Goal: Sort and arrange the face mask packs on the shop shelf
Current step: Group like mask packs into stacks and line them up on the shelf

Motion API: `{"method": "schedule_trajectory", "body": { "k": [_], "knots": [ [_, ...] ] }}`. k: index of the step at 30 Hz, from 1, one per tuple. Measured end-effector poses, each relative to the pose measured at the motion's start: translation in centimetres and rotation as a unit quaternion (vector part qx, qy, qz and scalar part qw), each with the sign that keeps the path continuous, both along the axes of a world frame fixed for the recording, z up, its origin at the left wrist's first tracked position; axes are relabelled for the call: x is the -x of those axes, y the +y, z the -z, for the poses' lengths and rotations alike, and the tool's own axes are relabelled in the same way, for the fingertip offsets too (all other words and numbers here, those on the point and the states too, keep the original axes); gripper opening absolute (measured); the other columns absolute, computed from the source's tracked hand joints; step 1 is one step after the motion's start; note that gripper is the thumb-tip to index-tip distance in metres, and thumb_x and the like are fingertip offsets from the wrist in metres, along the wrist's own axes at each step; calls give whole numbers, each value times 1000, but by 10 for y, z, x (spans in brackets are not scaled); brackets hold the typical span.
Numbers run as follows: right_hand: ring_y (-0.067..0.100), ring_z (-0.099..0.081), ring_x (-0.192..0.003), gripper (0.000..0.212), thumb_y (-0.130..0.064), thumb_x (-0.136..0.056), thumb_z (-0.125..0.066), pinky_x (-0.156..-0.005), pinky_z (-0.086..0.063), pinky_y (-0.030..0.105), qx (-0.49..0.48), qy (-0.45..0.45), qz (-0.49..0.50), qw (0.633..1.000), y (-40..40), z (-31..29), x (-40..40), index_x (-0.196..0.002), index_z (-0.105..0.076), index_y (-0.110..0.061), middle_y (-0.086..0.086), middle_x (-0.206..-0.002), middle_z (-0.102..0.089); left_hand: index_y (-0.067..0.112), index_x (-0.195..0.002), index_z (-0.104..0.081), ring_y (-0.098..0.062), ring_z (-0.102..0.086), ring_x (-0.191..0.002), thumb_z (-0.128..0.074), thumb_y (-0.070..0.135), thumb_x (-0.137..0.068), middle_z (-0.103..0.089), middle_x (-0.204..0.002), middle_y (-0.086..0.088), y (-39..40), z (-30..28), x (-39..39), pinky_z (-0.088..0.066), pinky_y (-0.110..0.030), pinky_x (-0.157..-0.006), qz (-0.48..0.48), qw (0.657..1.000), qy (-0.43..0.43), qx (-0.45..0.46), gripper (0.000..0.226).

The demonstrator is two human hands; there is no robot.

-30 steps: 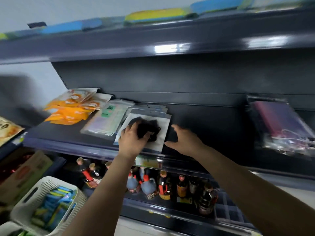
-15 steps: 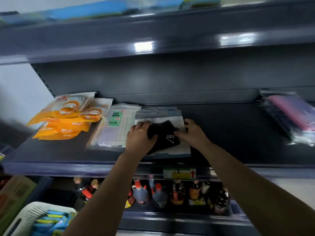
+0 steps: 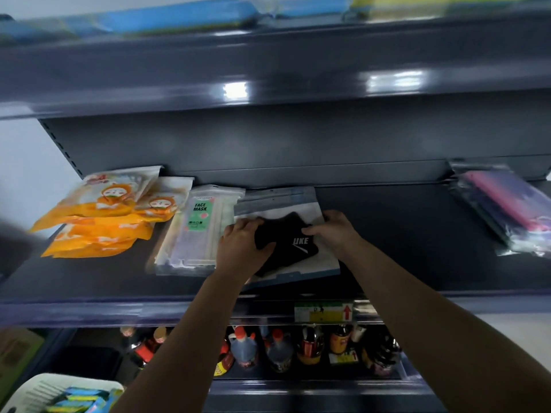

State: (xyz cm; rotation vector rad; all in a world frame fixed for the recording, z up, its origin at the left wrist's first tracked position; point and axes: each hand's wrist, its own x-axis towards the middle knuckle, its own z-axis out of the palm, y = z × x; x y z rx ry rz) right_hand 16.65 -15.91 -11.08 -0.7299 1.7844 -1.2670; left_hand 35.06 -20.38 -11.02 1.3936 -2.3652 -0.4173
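Note:
A clear pack with a black mask (image 3: 293, 248) tops a small stack on the dark shelf (image 3: 402, 234). My left hand (image 3: 241, 248) lies over the pack's left side, fingers bent onto the black mask. At its upper right edge, my right hand (image 3: 335, 231) has curled fingers on the pack. To the left lies a pale "FACE MASK" pack stack (image 3: 196, 231). Further left are orange mask packs (image 3: 104, 216). A pink and dark mask pack (image 3: 507, 210) lies at the far right.
The shelf's front edge (image 3: 89, 311) carries a yellow price tag (image 3: 323, 312). Bottles (image 3: 280, 350) stand on the shelf below. A white basket (image 3: 38, 391) with blue and yellow packs sits at the lower left. Blue and yellow packs (image 3: 179, 16) lie on the shelf above.
Both hands closed in on the black mask pack, the right hand moving from its right side onto its top right edge. The pack now lies squarer on its stack. The view shifted.

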Motion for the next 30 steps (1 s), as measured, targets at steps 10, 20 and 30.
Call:
{"method": "schedule_trajectory", "body": {
  "k": [10, 20, 30],
  "knots": [
    [28, -63, -98, 50, 14, -72, -68, -88, -52, 39, 155, 40, 37, 986, 41, -15, 42, -119, -53, 4, 19, -111, -65, 18, -142, -35, -31, -39, -131, -67, 39, -81, -44, -143, -9, 4, -13, 13, -34, -38, -106, -27, 994, 92, -47, 72],
    [14, -67, -85, 46, 19, -78, -59, -69, -54, 24, 251, 42, -53, 965, 95, -27, 70, -105, -59, -18, 0, -92, -70, 13, -133, -41, -20, -62, -104, -76, -4, -70, -61, -118, -6, 20, -23, 56, -54, -28, -81, 20, 819, 494, -290, 74],
    [15, -69, -80, 40, 20, -77, -55, -73, -56, 27, 247, 25, -68, 966, 115, -32, 84, -102, -62, -11, 3, -87, -74, 19, -133, -44, -18, -61, -109, -84, 7, -62, -63, -122, -4, 24, -15, 59, -50, -33, -91, 54, 817, 472, -326, 83]
  ]
}}
